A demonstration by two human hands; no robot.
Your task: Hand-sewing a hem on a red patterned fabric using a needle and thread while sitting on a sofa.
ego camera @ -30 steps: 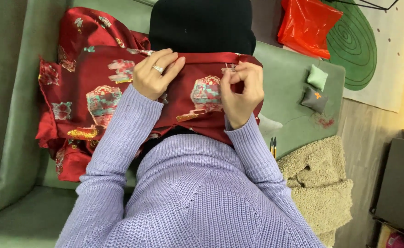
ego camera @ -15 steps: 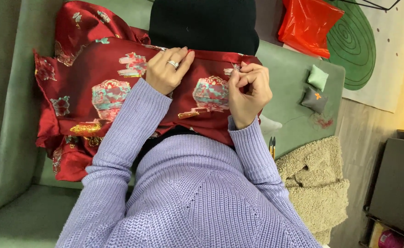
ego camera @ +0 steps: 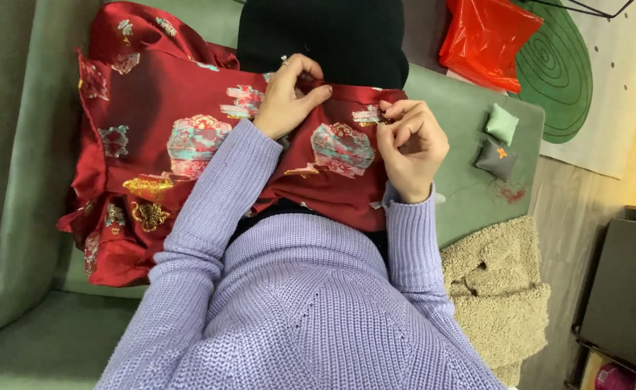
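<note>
A glossy red satin cloth with woven teal, pink and gold medallions (ego camera: pixel 188 144) lies spread over the lap of a person in a ribbed lilac knitted sweater (ego camera: pixel 296 310), who sits on a green sofa (ego camera: pixel 14 180). The left hand (ego camera: pixel 289 97) rests on the cloth's far edge, fingers curled and pinching the fabric against the black garment (ego camera: pixel 325 36) just beyond the cloth; a ring shows on one finger. The right hand (ego camera: pixel 412 148) sits to the right of it on the same cloth, thumb and fingertips (ego camera: pixel 390 115) closed tightly together at the cloth's upper right edge; they seem to pinch something very small, perhaps a needle, though it is too fine to make out. To the right of the cloth, on the sofa seat, lie a small pale green fabric pouch (ego camera: pixel 503 123) and, just beside it, a small dark grey pouch with an orange mark (ego camera: pixel 496 157). Beyond these, a crumpled orange-red plastic bag (ego camera: pixel 487 36) lies on a round green rug (ego camera: pixel 556 68). A beige fleecy blanket (ego camera: pixel 498 289) lies below the pouches.
</note>
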